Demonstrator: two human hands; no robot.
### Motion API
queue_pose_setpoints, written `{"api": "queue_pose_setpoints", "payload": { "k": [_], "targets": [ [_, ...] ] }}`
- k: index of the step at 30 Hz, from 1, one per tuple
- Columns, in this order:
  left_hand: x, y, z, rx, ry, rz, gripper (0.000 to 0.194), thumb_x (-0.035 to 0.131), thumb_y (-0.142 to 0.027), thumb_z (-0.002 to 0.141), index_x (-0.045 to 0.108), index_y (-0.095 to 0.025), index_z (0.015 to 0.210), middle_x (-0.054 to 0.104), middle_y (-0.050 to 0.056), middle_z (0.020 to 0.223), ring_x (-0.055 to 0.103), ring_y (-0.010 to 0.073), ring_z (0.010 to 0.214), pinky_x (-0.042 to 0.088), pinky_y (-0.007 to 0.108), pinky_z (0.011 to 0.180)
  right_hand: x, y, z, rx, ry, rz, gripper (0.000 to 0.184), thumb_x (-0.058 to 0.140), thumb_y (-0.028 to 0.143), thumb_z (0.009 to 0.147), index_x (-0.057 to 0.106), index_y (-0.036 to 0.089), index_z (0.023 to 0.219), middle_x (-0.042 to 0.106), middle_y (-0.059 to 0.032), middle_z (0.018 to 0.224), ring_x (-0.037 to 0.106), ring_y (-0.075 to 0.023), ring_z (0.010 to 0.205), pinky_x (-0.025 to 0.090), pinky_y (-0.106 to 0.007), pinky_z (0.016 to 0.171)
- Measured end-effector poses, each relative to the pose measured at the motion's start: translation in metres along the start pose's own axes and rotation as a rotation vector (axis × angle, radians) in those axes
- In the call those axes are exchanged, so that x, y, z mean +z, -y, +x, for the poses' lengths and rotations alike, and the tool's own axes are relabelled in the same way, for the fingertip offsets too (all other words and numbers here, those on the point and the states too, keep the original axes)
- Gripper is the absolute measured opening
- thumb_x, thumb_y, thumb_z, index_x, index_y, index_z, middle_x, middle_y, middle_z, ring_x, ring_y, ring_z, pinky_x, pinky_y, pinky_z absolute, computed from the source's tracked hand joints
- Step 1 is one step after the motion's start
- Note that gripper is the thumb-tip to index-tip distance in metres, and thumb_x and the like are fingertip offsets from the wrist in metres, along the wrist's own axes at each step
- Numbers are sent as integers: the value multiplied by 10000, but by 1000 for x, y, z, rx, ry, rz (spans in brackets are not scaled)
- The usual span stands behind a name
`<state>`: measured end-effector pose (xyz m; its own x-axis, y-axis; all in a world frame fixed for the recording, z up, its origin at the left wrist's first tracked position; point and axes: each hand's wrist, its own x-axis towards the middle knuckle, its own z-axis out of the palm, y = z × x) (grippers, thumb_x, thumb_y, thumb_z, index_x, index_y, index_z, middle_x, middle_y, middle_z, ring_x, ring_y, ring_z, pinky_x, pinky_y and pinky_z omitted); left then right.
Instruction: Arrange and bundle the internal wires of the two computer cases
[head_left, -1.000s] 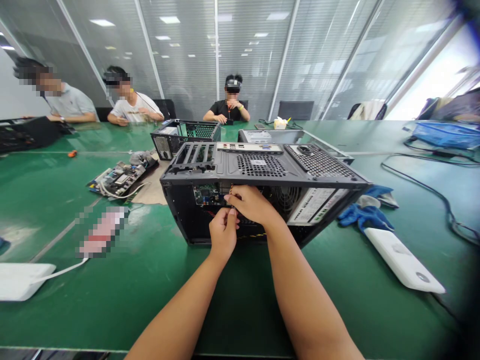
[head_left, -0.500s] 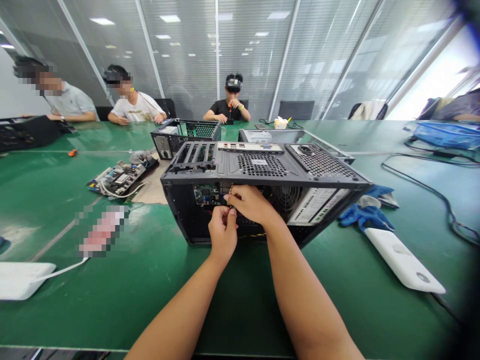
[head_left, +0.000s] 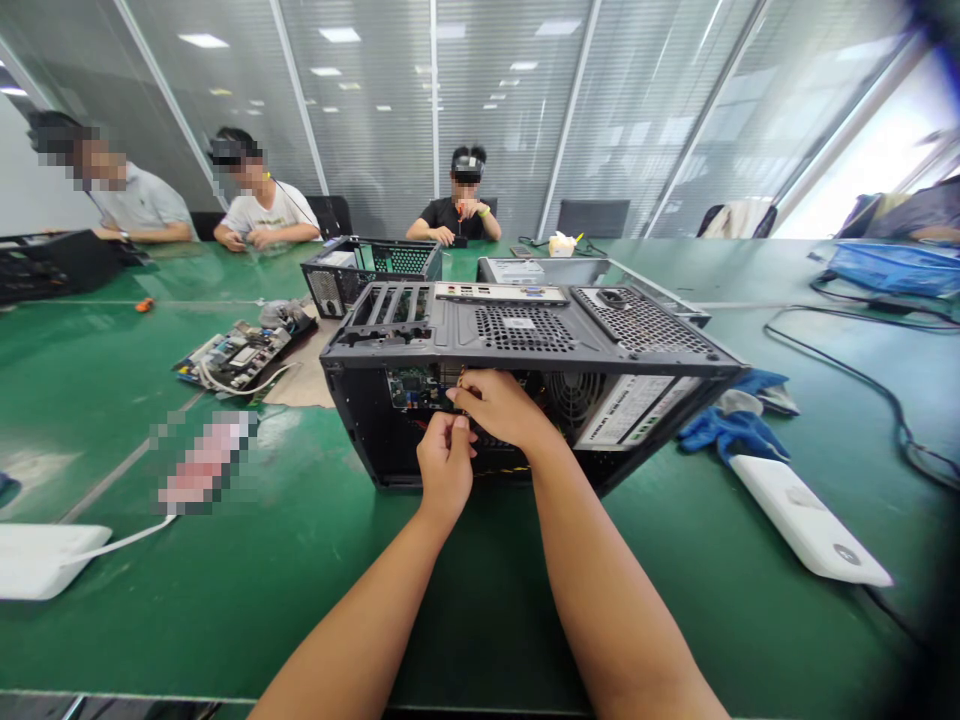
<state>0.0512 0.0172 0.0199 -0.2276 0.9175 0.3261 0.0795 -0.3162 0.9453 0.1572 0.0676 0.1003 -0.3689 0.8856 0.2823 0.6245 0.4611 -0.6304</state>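
A black computer case [head_left: 352,400] lies on its side before me, open side toward me and rear panel upward. Both my hands reach into it, close together, in front of a green circuit board [head_left: 412,385]. My left hand [head_left: 444,460] is closed, thumb against index finger, on a thin yellow-and-black cable. Just above, my right hand [head_left: 495,405] pinches the same cable, which the fingers mostly hide. Right of my hands is a power supply [head_left: 637,412] with a white label and a round fan grille. More yellow-and-black wire [head_left: 504,471] runs low inside the case.
Behind stand another open case [head_left: 375,262] and a metal case [head_left: 517,270]. A motherboard [head_left: 240,360] lies left, blue gloves [head_left: 731,425] and a white power bank [head_left: 810,520] right. Another white device [head_left: 45,560] is at left. Several people sit across the table [head_left: 315,620].
My hands stay nearly in place, with small finger shifts; less of the cable shows between them. Across the table, a person in white has drawn their hands together.
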Motion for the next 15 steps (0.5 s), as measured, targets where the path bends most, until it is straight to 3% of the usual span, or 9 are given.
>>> {"api": "queue_pose_setpoints", "payload": {
  "k": [15],
  "targets": [
    [1,0,2,-28,-11,-44,284,510,-407,939,524,-181,768,578,-26,642,533,92,519,433,202,528,4,0,1,1,2,-9,325,521,282,910,442,188,609,489,33,563,426,-100,560,242,-255,564]
  ]
}}
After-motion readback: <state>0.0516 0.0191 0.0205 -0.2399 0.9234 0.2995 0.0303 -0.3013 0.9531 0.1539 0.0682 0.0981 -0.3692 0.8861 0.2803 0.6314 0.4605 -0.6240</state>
